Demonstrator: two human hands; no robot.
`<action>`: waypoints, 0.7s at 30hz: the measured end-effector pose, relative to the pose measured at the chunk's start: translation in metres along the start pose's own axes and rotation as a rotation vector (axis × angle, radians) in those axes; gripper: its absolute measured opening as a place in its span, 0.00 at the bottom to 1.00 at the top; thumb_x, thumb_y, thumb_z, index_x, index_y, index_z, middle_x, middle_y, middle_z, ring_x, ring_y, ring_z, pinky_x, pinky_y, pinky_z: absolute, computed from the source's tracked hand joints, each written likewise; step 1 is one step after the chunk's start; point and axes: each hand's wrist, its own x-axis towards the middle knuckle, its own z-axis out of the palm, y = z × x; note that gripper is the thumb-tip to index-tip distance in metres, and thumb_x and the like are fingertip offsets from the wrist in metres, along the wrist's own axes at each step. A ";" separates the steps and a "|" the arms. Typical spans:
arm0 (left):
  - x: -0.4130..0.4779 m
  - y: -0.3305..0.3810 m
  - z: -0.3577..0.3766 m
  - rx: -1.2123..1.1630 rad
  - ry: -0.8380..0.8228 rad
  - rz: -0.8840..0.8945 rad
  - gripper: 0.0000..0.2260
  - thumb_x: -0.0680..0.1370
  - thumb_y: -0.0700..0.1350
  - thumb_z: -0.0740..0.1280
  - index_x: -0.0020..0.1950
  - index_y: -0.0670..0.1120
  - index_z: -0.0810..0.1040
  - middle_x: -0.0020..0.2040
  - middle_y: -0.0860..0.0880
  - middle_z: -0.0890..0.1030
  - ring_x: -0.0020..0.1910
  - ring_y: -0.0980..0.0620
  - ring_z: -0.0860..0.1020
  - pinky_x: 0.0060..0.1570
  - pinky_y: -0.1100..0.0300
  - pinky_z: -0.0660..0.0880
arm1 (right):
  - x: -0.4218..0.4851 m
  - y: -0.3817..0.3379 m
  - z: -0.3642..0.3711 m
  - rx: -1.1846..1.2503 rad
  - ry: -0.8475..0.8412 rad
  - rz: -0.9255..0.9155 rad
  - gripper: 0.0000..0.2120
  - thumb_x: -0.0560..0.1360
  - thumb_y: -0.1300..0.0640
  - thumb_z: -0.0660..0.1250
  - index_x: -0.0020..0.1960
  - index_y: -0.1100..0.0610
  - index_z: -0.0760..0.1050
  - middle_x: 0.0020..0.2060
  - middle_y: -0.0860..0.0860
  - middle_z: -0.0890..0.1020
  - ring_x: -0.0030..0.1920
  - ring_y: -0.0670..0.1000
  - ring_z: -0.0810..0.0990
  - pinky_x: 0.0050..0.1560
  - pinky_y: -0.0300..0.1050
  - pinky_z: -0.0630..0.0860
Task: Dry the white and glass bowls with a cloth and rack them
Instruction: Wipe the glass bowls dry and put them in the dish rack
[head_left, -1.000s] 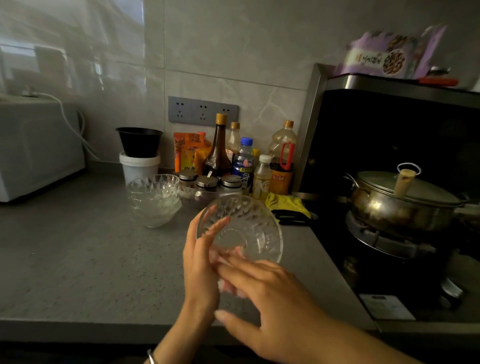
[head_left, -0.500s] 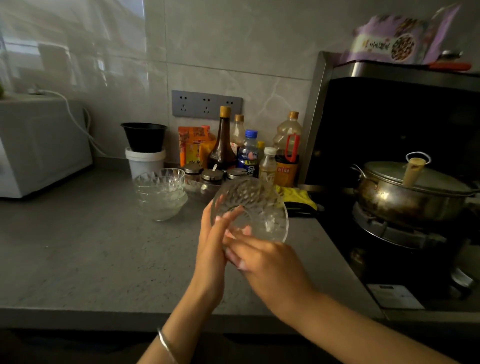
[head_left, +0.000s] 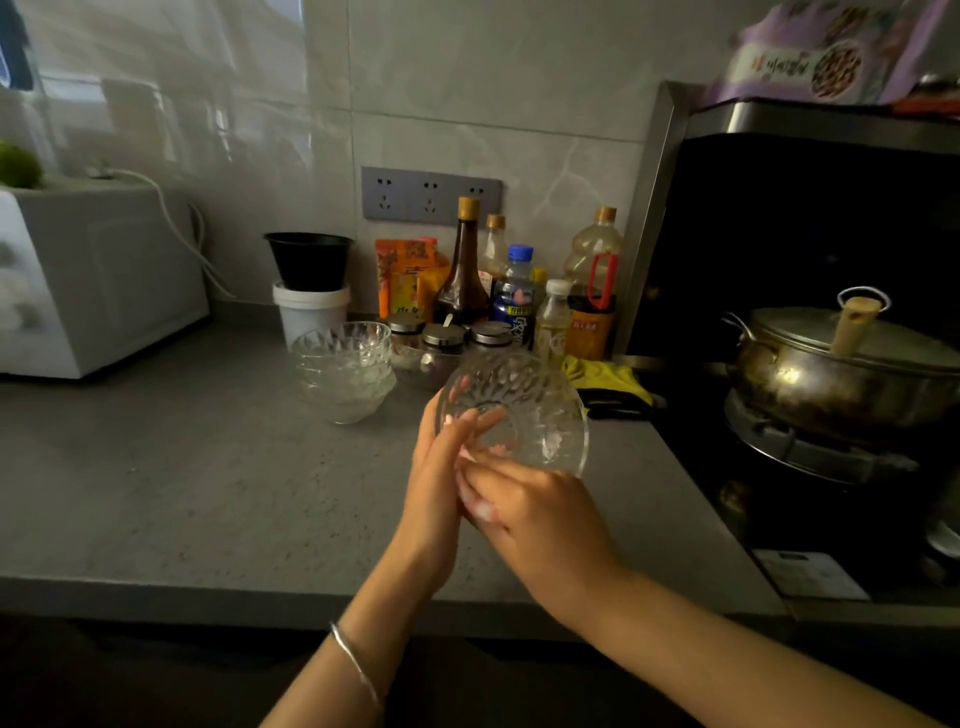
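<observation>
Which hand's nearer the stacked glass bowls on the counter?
Left. Left hand grips the held glass bowl just right of the stack; right hand sits farther right, at that bowl's near rim.

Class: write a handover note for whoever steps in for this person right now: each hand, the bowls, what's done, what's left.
Left hand grips the patterned clear glass bowl, tilted above the grey counter. Right hand pinches a small pale wad, apparently the cloth, by its lower rim. Stack of matching glass bowls sits on the counter behind. Done: nothing racked in view. Left: finish wiping, rack everything; no rack or white bowls visible.
</observation>
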 end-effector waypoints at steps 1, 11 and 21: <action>0.001 0.000 -0.001 0.004 0.016 -0.010 0.22 0.72 0.55 0.65 0.66 0.58 0.72 0.62 0.52 0.79 0.60 0.52 0.79 0.54 0.55 0.77 | -0.002 0.002 -0.001 0.019 -0.030 -0.016 0.17 0.77 0.54 0.57 0.56 0.58 0.81 0.51 0.52 0.85 0.46 0.51 0.85 0.36 0.43 0.81; 0.004 0.024 -0.021 0.026 -0.105 -0.134 0.23 0.69 0.56 0.65 0.64 0.55 0.76 0.63 0.45 0.79 0.59 0.44 0.80 0.52 0.51 0.79 | -0.013 0.031 -0.012 -0.380 -0.077 -0.275 0.10 0.71 0.54 0.67 0.46 0.56 0.85 0.48 0.54 0.85 0.48 0.51 0.85 0.49 0.44 0.80; 0.004 0.029 -0.025 0.134 -0.096 -0.205 0.22 0.71 0.56 0.64 0.64 0.55 0.75 0.53 0.44 0.84 0.51 0.42 0.82 0.51 0.49 0.79 | -0.016 0.042 -0.014 -0.425 -0.218 -0.275 0.21 0.74 0.52 0.53 0.51 0.54 0.84 0.54 0.52 0.84 0.56 0.51 0.82 0.56 0.45 0.77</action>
